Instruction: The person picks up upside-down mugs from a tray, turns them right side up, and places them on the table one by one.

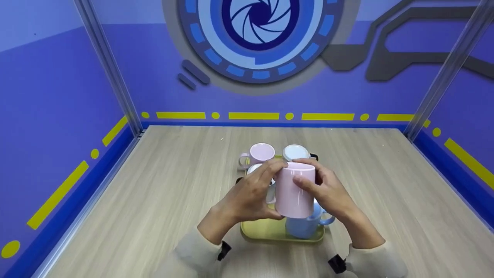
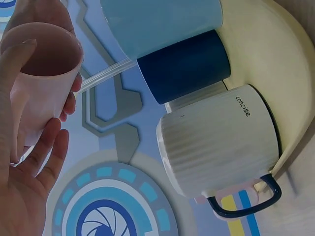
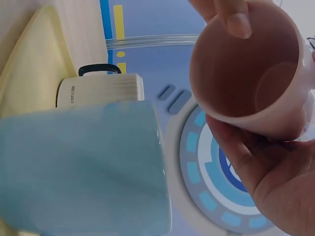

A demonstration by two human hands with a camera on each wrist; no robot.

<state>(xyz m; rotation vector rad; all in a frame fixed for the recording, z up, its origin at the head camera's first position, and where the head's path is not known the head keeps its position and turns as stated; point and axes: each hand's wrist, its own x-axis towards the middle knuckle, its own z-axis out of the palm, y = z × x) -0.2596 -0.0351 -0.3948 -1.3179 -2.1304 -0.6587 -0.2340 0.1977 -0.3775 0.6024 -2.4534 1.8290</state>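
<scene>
A pink mug [image 1: 295,197] is held in both hands above a pale yellow tray [image 1: 262,229]. My left hand [image 1: 249,193] grips its left side, thumb low and fingers near the upper rim. From the other side my right hand [image 1: 330,191] holds it, thumb across the front. The mug's hollow inside faces the cameras in both wrist views. Just below it, a light blue mug [image 1: 303,227] stands at the tray's near right. Partly hidden behind my left hand is a ribbed white mug [image 2: 221,142] marked "concise", with a dark handle.
At the tray's far end stand another pink mug [image 1: 262,153] and a white-topped mug [image 1: 296,151] with a black handle. A dark blue cylindrical surface [image 2: 184,66] shows in the left wrist view. Patterned walls [image 1: 251,102] enclose the wooden table [image 1: 185,170].
</scene>
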